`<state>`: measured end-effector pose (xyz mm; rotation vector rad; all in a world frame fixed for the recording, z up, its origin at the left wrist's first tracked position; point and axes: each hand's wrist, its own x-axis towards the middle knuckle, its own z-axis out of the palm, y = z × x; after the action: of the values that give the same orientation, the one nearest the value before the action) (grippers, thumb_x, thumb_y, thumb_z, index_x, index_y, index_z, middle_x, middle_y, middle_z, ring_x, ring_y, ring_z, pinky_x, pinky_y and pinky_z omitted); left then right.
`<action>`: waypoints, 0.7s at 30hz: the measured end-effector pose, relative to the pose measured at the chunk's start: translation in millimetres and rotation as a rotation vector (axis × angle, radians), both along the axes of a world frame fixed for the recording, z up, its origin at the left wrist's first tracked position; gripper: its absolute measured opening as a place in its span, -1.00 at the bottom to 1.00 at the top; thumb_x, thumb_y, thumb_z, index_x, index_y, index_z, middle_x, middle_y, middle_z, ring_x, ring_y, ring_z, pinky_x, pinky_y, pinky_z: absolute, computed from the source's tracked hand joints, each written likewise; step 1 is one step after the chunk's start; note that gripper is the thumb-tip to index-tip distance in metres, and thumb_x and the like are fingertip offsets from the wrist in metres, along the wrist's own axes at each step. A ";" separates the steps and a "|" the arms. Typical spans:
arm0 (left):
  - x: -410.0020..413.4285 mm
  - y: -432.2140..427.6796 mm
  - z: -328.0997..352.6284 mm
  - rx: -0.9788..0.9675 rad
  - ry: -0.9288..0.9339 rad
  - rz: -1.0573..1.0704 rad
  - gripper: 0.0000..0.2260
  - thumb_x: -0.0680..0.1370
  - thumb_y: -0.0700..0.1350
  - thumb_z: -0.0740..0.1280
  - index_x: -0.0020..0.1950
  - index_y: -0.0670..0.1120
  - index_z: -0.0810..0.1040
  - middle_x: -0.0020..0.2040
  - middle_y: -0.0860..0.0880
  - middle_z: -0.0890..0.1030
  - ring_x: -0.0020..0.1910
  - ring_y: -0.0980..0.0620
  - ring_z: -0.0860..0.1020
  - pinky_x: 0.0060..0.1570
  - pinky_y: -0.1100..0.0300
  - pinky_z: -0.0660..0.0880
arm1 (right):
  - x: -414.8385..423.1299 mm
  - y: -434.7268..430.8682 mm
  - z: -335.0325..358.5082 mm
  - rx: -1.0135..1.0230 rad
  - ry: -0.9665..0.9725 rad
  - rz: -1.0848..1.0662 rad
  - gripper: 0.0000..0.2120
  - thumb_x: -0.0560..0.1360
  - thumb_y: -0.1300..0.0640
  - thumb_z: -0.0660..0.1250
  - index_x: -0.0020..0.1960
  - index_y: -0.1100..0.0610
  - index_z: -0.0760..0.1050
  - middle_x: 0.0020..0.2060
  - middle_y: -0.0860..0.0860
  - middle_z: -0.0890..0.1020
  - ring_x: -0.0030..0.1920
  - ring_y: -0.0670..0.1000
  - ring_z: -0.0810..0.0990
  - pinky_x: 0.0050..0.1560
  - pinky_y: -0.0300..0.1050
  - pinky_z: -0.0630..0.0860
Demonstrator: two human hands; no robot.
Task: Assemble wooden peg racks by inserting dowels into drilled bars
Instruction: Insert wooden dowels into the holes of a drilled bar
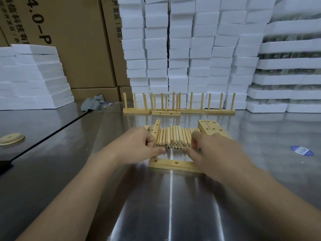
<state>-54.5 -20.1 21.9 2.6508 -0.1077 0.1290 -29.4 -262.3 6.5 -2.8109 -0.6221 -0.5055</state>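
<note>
Dowels of pale round wood [173, 138] lie in a tidy pile on the shiny steel table [170, 197], with their cut ends toward the person. Just before the pile, a pale wooden bar with drilled holes [173, 165] lies flat and crosswise. The left hand [139, 145] is at the left end of the pile with its fingers curled and its thumb pointing inward. The right hand [213, 150] is at the right end, its bent fingers over the dowels. Both hands are blurred, so I cannot tell whether either one grips a dowel. More drilled bars [208, 128] are stacked right of the pile, and one bar [155, 126] leans at its left. Finished peg racks [178, 105] stand in a row farther back, in front of stacked white foam blocks [182, 49] and brown cardboard boxes [78, 40].
</note>
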 end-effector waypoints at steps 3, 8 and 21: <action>0.5 -13.9 -0.6 -0.132 -0.101 -0.076 -0.50 0.61 0.00 0.48 -0.40 -0.05 0.29 -0.46 0.02 0.30 -0.42 -0.10 0.51 -0.35 0.29 0.40 | -4.7 6.0 -2.9 0.066 -0.014 0.143 -0.69 0.62 -0.27 0.25 -0.17 -0.11 0.33 -0.41 -0.13 0.52 -0.38 -0.18 0.48 -0.45 -0.17 0.26; -2.8 -33.1 -3.3 -0.042 -0.002 -0.210 -0.58 0.56 -0.20 0.45 -0.41 -0.10 0.32 -0.48 0.04 0.29 -0.44 0.11 0.28 -0.35 0.43 0.32 | -11.0 13.5 -15.5 0.013 0.099 0.230 -0.69 0.62 -0.20 0.21 -0.22 -0.08 0.31 -0.34 -0.10 0.53 -0.32 -0.14 0.47 -0.41 -0.14 0.25; 4.3 -39.7 -20.5 0.031 -0.473 -0.010 -0.75 0.67 -0.07 0.38 0.33 0.13 0.64 0.24 0.23 0.65 0.27 0.23 0.55 0.33 0.23 0.48 | -13.3 16.3 -18.4 0.058 0.059 0.317 -0.84 0.62 -0.18 0.27 -0.01 -0.11 0.40 -0.31 -0.11 0.56 -0.24 -0.10 0.55 -0.15 0.02 0.61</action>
<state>-50.2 -59.8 1.4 2.5974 -0.2788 0.7535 -42.6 -246.0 -11.9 -2.5924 -0.9987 -0.3712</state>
